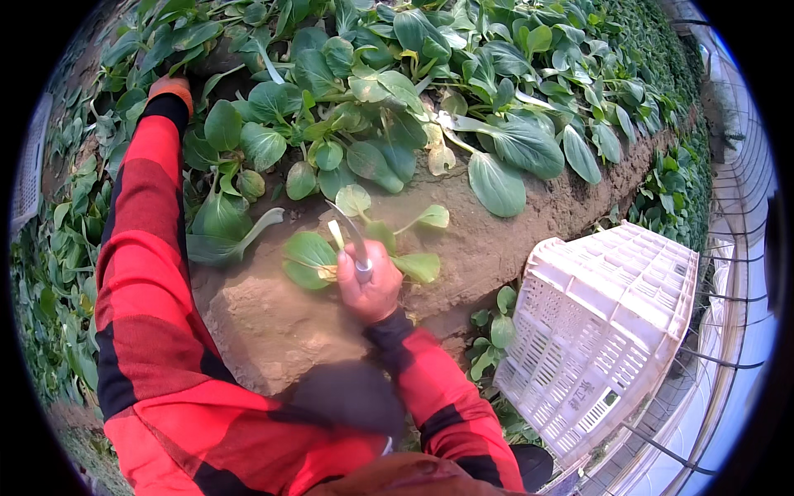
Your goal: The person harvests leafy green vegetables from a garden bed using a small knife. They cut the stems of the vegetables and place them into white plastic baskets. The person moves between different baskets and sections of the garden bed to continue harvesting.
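Note:
My right hand [371, 288] is closed around a small knife with a curved blade [352, 229], whose tip points away from me. Loose green leaves [417, 266] and a pale cut stalk [335, 234] show around the fist; whether the fingers also grip them cannot be told. My left arm stretches far forward, and my left hand [169, 88], with orange at the wrist, reaches in among leafy greens that look like bok choy [267, 102]. Leaves hide its fingers and anything in them. A leafy piece with a pale stem [223, 229] lies on the soil between my arms.
A white slatted plastic crate [595, 335] bearing writing rests tilted at my right. Part of another pale crate [30, 164] shows at the left rim. Bare soil [273, 322] lies directly before me. Plastic sheeting and dark hoops [738, 297] run along the right side.

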Demonstrator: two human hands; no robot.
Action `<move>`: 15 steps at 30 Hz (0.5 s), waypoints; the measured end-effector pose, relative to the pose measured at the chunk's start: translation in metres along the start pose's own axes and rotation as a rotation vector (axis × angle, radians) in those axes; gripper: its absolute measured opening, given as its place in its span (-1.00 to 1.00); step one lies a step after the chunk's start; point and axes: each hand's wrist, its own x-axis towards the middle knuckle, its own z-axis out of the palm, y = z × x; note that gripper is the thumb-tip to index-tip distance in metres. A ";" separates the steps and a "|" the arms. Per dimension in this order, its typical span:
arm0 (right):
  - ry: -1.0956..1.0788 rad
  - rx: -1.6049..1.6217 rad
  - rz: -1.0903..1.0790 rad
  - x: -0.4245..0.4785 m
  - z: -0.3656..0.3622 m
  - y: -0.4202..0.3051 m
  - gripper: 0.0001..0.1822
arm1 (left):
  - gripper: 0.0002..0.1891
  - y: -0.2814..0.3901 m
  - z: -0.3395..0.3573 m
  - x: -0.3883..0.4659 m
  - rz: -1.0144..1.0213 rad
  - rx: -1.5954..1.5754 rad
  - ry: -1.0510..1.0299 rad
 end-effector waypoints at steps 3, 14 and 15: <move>0.029 -0.038 -0.031 -0.001 -0.013 0.008 -0.82 | -0.69 0.021 -0.037 -0.037 0.087 -0.059 -0.182; 0.008 0.014 0.048 -0.001 -0.005 0.016 -0.82 | -0.41 -0.026 -0.191 -0.237 0.126 -1.618 -0.333; 0.027 0.002 0.062 -0.001 -0.009 0.019 -0.82 | -0.43 -0.012 -0.210 -0.266 0.158 -1.722 -0.390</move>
